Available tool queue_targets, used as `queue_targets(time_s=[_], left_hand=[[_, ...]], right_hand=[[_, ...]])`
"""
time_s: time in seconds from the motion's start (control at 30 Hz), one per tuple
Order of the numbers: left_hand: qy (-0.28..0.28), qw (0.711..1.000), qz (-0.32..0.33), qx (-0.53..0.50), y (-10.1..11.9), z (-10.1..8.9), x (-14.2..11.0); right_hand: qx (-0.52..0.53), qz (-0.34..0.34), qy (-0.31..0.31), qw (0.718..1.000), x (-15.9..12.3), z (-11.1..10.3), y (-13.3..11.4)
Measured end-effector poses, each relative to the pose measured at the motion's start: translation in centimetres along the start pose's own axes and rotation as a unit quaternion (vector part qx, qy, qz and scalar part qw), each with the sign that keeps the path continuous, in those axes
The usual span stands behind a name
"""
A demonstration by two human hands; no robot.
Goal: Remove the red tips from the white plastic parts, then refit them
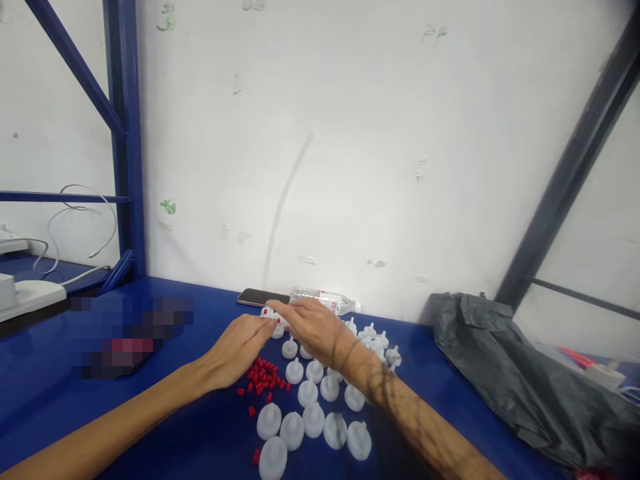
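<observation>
Both hands are close together over the far part of the blue table, around a few white plastic caps with red tips. My left hand lies with its fingers stretched out toward them, on their near left side. From the right, my right hand reaches over with its fingers extended, partly hiding the pieces. Whether either hand touches them I cannot tell. Nearer to me stand several white round caps with short spouts. Beside these, under the left hand, is a loose pile of small red plugs.
Behind the hands a phone and a clear plastic bottle lie by the white wall. More white caps stand right of my right hand. A dark plastic bag drapes at the right. Blue frame posts rise at the left.
</observation>
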State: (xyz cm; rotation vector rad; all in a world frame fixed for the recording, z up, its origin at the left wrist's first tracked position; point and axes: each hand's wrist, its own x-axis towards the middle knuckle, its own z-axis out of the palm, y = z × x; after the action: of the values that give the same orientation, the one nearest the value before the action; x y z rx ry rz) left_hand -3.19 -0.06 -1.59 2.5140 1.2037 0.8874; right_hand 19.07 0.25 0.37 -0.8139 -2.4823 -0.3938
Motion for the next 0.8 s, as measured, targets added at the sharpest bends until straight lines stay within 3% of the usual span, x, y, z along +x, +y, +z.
queue_targets(time_s=[0.13,0.27,0.47,0.8], left_hand=[[0.018,1.000,-0.019,0.005,-0.8,-1.3,0.6],[0.003,0.994,-0.030,0.105,-2.6,-2.1,1.1],[-0.078,0.982,-0.042,0.167,-4.3,-1.2,0.7],[-0.113,0.977,-0.021,0.179,-3.7,-0.9,0.0]], right_hand=[[-0.032,0.128,0.047,0.990,-1.7,-0.1,3.5],[-0.020,0.180,0.075,0.981,-2.8,-0.1,5.5],[-0.007,0.198,0.067,0.978,-2.7,1.3,5.0],[-0.012,0.190,-0.004,0.982,-3.6,2.8,5.4]])
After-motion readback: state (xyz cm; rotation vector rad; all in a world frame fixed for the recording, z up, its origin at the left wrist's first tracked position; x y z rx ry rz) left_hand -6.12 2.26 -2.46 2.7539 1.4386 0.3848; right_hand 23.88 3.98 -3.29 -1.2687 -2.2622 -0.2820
